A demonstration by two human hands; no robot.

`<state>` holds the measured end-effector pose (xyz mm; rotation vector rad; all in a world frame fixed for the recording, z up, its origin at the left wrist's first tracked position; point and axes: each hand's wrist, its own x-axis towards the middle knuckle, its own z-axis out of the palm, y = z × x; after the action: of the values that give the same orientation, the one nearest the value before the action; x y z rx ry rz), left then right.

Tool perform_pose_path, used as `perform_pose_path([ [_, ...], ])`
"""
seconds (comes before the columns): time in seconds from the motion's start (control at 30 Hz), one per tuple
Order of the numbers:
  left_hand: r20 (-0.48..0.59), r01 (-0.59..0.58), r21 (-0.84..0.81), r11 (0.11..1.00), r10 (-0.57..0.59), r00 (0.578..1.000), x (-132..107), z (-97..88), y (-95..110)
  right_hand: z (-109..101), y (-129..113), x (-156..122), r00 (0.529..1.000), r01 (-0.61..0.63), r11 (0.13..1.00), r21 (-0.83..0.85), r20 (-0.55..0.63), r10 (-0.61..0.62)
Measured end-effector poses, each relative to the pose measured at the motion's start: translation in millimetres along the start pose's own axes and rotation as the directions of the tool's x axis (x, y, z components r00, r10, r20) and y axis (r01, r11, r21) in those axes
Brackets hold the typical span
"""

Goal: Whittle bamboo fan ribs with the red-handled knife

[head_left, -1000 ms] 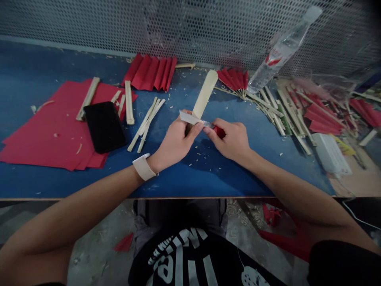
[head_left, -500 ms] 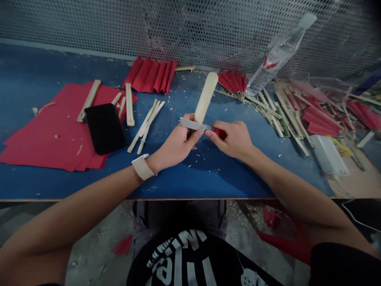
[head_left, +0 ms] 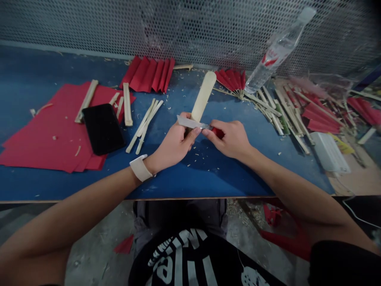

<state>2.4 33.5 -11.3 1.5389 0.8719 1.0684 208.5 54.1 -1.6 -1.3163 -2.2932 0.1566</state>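
My left hand (head_left: 178, 139) is closed around the lower end of a flat, pale bamboo strip (head_left: 204, 95) with a rounded top, which tilts up and away to the right. In my right hand (head_left: 230, 139) is a utility knife (head_left: 218, 132) with a red handle, gripped in closed fingers. Its blade (head_left: 189, 122) points left and lies across the strip just above my left thumb. The thumb tip is close under the blade; whether it touches cannot be made out. The strip's lower end is hidden by my left fingers.
Left of my hands are thin sticks (head_left: 144, 127), a black phone (head_left: 103, 129) and red paper sheets (head_left: 47, 139). Pleated red paper (head_left: 149, 74) and a small red fan (head_left: 230, 81) lie behind. On the right are a water bottle (head_left: 274, 57), bamboo pieces (head_left: 290, 115) and a white box-like object (head_left: 330, 153).
Both hands, the knife and the strip keep nearly the same pose. The whole view has shifted slightly; the blade still lies across the strip.
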Motion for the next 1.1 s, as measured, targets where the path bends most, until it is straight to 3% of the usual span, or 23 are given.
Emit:
perform_pose_path([
  [0.17, -0.022, -0.004, 0.009, 1.000, 0.004, 1.000, 1.1, 0.8, -1.7, 3.9, -3.0, -1.1, 0.999, -0.023, 1.000, -0.012, -0.046, 0.022],
  [0.37, -0.052, -0.084, 0.091, 0.992, 0.089, 0.995, 0.8, 0.1, -4.1, 4.6, -3.0, -1.2, 0.996, -0.017, 0.999, -0.028, -0.085, 0.014],
  [0.63, 0.056, -0.037, -0.111, 0.993, 0.044, 0.997, 1.8, 0.8, -8.8, -4.5, 6.7, 2.8, 0.994, 0.106, 0.994, 0.021, 0.023, -0.106],
  [1.1, 0.070, -0.117, 0.029, 0.993, 0.114, 0.991, 0.8, -2.2, -4.6, -15.1, 11.9, 5.6, 0.974, 0.153, 0.972, 0.177, 0.141, -0.179],
])
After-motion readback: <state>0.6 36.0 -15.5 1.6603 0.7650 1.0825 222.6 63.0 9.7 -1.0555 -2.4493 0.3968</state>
